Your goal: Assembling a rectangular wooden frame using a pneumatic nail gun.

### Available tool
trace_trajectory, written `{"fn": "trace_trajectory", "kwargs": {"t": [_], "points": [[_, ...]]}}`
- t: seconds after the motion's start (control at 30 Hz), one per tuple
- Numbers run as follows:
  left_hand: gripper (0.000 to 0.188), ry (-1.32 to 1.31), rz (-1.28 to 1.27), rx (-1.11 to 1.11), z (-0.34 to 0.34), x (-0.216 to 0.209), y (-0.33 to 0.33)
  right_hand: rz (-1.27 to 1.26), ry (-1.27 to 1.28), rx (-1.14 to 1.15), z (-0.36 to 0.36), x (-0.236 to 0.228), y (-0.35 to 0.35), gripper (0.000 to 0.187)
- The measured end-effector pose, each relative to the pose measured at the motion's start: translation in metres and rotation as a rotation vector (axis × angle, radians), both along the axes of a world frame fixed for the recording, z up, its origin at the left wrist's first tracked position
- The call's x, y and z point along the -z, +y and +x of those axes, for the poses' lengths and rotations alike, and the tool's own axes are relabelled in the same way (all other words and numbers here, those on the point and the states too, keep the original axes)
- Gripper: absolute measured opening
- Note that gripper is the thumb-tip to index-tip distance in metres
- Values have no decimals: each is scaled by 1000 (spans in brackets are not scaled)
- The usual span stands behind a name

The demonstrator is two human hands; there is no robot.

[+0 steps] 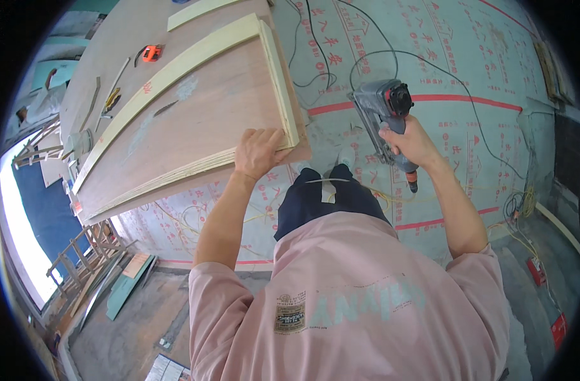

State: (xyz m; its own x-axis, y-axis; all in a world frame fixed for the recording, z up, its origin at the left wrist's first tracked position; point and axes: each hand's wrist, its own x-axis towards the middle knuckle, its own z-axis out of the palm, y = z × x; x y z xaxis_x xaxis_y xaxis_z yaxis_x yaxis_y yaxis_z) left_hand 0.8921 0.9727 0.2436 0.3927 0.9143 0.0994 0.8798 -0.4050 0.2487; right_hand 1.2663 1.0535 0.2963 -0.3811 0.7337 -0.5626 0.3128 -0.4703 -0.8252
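Note:
With my right hand point(417, 141) I hold a grey and black nail gun point(374, 100) by its handle, off to the right of the workbench and above the floor. A fitting with an orange-red collar sticks out from the handle's lower end. My left hand point(259, 151) is closed over the near right corner of a plywood strip frame point(274, 82), thumb side toward the corner. The frame lies on a large wooden board point(220, 95), its strips standing along the edges. A thin, dark pointed tool point(166, 108) rests on the board inside the frame.
An orange tape measure point(151, 53), yellow-handled pliers point(112, 100) and another wood strip point(201, 13) lie on the board. Black cable point(442, 58) and yellow hose point(382, 198) cross the printed floor covering point(442, 127). A person point(48, 95) is at the far left, near wooden trestles point(74, 257).

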Motion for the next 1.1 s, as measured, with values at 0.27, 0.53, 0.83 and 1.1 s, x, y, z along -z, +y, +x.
{"fn": "trace_trajectory", "kwargs": {"t": [0.27,0.53,0.83,1.1], "points": [[41,-18,-131,-68,0,-6,0,18,30,-68,-33,-17,10,19],[50,-13,-100,-104,-2,-2,2,43,-178,-134,-65,-59,4,20],[54,-120,-157,-134,-5,-15,5,86,-288,-232,-82,-66,-40,31],[39,-159,-557,-171,-9,-23,20,-27,-328,-264,-74,-54,-41,34]]}}
